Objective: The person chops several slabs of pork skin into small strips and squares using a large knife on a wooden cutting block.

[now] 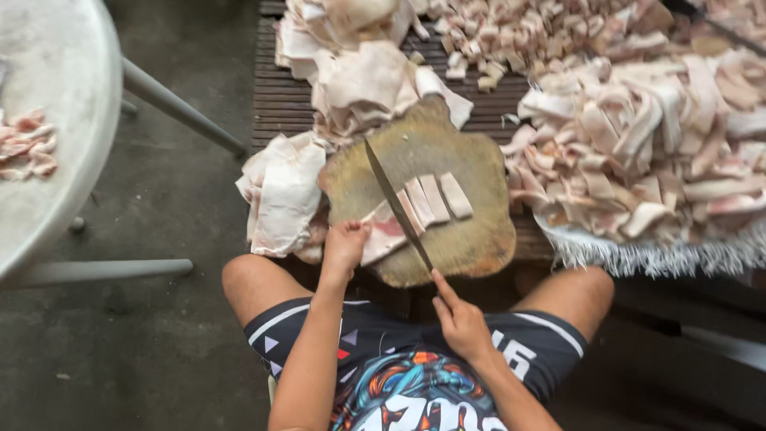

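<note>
A worn round wooden chopping block [447, 144] sits in front of my knees. On it lies a slab of pale pork skin and fat [381, 233], with three cut strips [436, 197] beside it. My left hand [345, 246] presses down on the slab at its near left end. My right hand [460, 319] grips the handle of a long dark knife [396, 203], forefinger stretched along it. The blade runs diagonally across the slab, tip pointing away from me.
Uncut slabs [281, 191] are stacked left of and behind the block on a dark slatted platform [279, 96]. A big heap of cut strips [646, 152] lies on a white sack at right. A round metal table [56, 96] with legs stands at left.
</note>
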